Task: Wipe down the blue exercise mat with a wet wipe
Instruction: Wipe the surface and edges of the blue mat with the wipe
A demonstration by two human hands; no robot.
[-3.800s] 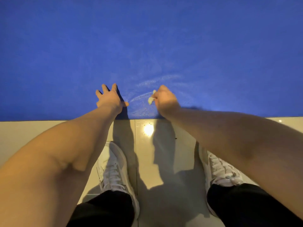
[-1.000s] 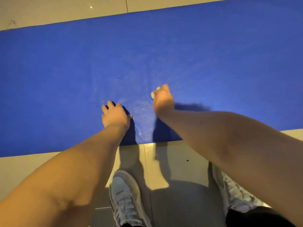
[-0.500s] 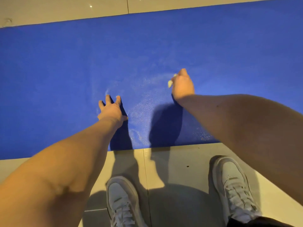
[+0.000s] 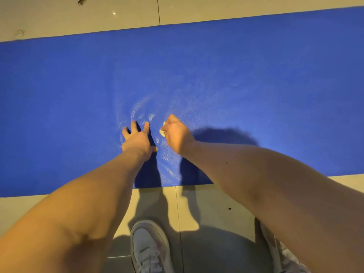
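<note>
Head view looks down on the mat (image 4: 256, 75), a long blue strip lying flat across the tiled floor (image 4: 206, 203) and running out of view on both sides. Only a small part of it shines: a wet patch (image 4: 141, 113) of curved streaks around the hands and down to the near edge. The rest looks dry, so I judge the wiping is at an early stage, with most of the surface left. A white shoe (image 4: 149, 247) stands on the tiles just short of the mat. Left hand (image 4: 137, 140) presses flat on the mat, fingers spread and straight. Right hand (image 4: 177, 134), just beside it, is curled round the wipe (image 4: 162, 132), a small white wad peeking out at its left side, low against the mat
</note>
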